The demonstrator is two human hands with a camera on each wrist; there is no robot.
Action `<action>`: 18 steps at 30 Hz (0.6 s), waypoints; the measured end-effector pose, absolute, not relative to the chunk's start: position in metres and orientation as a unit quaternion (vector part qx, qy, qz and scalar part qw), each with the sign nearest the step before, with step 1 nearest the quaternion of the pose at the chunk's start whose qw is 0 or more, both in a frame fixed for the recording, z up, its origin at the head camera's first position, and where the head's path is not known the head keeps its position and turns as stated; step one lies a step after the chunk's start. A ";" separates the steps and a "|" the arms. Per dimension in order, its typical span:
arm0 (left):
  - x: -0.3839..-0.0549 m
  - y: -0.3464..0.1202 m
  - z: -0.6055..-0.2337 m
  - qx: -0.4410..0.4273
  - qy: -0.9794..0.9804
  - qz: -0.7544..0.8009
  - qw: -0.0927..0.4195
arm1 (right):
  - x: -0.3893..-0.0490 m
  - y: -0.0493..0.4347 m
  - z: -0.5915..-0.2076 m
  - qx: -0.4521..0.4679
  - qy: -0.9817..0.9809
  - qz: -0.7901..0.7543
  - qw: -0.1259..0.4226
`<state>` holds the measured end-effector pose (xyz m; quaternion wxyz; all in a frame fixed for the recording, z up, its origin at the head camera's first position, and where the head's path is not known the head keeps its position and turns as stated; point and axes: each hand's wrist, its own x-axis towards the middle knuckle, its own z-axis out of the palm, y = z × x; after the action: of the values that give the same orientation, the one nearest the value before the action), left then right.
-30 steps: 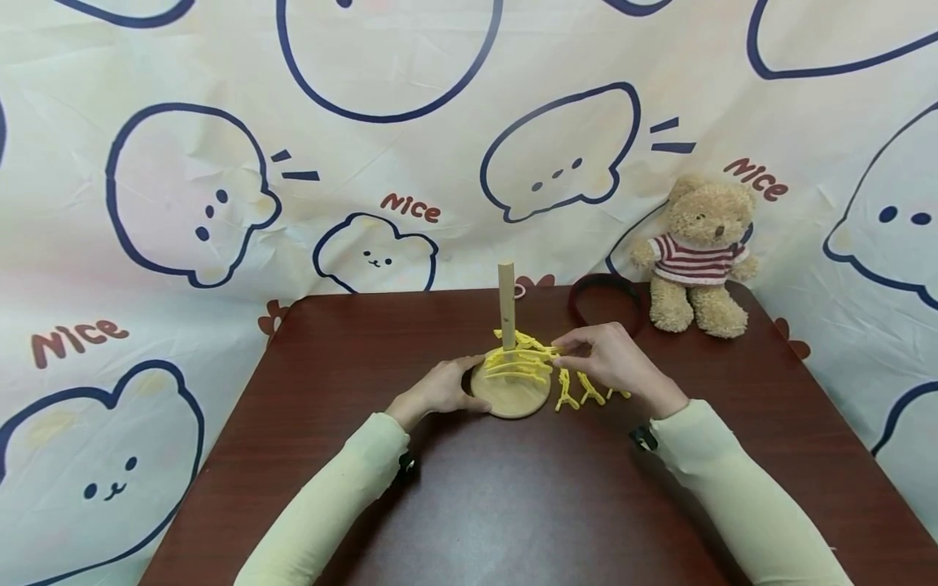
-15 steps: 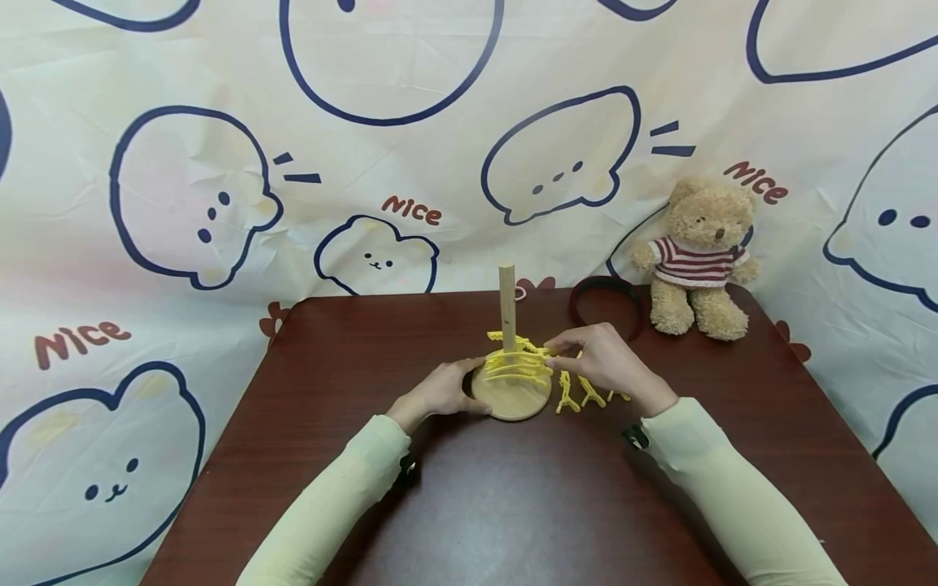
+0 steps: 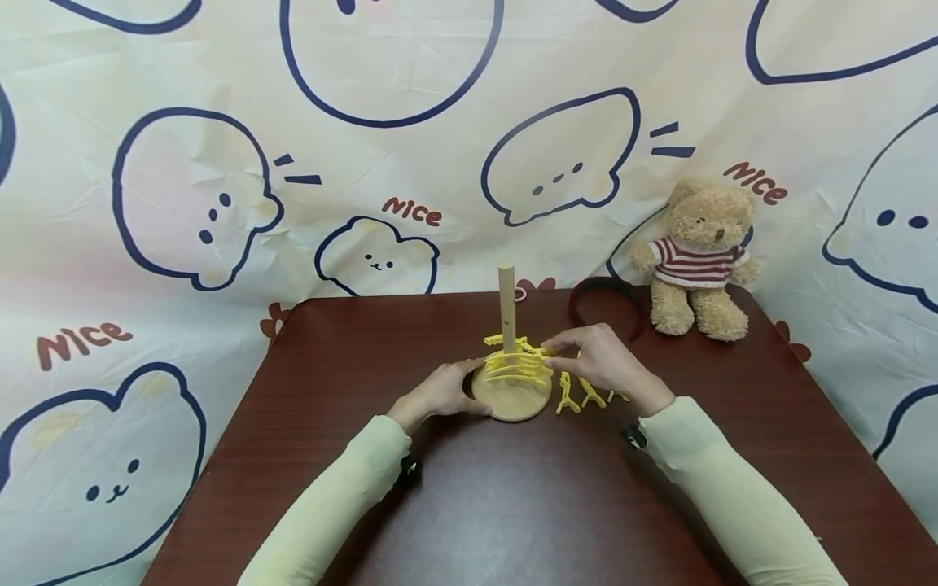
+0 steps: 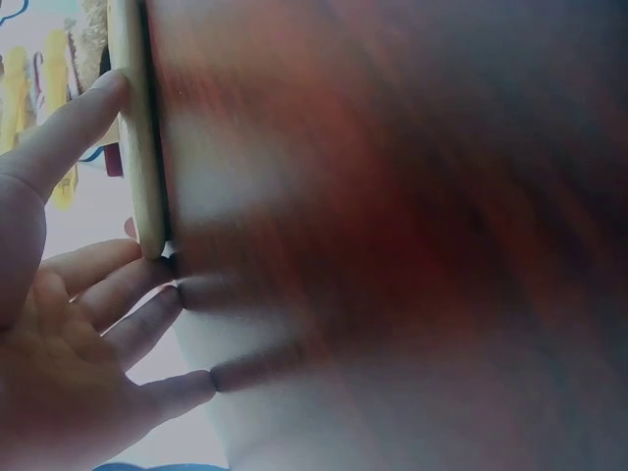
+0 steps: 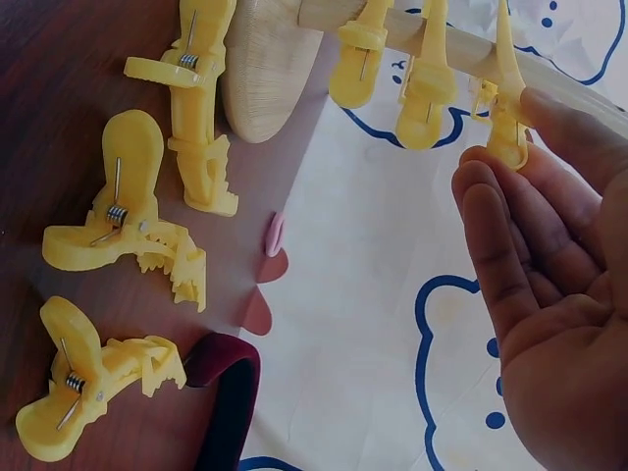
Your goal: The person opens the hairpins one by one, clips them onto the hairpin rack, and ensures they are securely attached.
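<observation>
A wooden stand, a round base point(image 3: 513, 404) with an upright post point(image 3: 507, 303), stands on the table. My left hand point(image 3: 443, 387) grips the base's left rim, the thumb at the front and the fingers at the back. Beside the post, my right hand point(image 3: 602, 359) pinches a yellow toothed hair clip point(image 5: 506, 126) by its end, between thumb and fingers. Further yellow clips point(image 5: 425, 98) sit along the post just above the base; how they are fastened is hard to see. Several more yellow clips point(image 5: 132, 186) stand on the table right of the base.
Toward the back right lies a dark red headband point(image 3: 605, 285). A teddy bear point(image 3: 699, 260) in a striped shirt sits at the back right corner. A small pink ring point(image 3: 519, 292) lies behind the post, near a printed cloth backdrop point(image 3: 410, 146).
My right hand has shifted slightly left, closer to the post. The rear yellow clip at the post has moved left. My left hand stays on the base.
</observation>
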<state>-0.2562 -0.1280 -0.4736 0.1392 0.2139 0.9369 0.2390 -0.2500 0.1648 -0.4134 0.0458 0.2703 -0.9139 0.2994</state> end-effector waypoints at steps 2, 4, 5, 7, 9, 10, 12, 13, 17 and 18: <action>-0.256 -0.128 -0.474 0.216 0.937 0.238 0.135 | -0.250 0.165 -0.414 0.273 -0.912 0.301 0.047; -0.256 -0.128 -0.474 0.216 0.938 0.236 0.134 | -0.251 0.165 -0.414 0.275 -0.911 0.303 0.049; -0.256 -0.128 -0.474 0.217 0.938 0.236 0.133 | -0.251 0.165 -0.415 0.276 -0.911 0.304 0.050; -0.256 -0.127 -0.474 0.215 0.938 0.237 0.134 | -0.251 0.165 -0.415 0.279 -0.910 0.303 0.051; -0.255 -0.127 -0.473 0.214 0.937 0.238 0.137 | -0.251 0.165 -0.415 0.281 -0.910 0.302 0.050; -0.255 -0.127 -0.472 0.213 0.937 0.239 0.138 | -0.251 0.164 -0.415 0.281 -0.910 0.301 0.049; -0.255 -0.126 -0.471 0.211 0.937 0.239 0.140 | -0.251 0.164 -0.415 0.283 -0.910 0.300 0.047; -0.254 -0.126 -0.470 0.211 0.937 0.240 0.141 | -0.251 0.164 -0.415 0.284 -0.910 0.300 0.045; -0.254 -0.126 -0.469 0.210 0.938 0.239 0.139 | -0.252 0.163 -0.413 0.287 -0.908 0.302 0.042; -0.254 -0.126 -0.470 0.211 0.938 0.238 0.139 | -0.253 0.163 -0.413 0.287 -0.908 0.302 0.041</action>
<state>-0.2543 -0.1261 -0.4696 0.1389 0.2111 0.9378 0.2380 -0.2525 0.1630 -0.4131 0.0408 0.2875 -0.9080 0.3021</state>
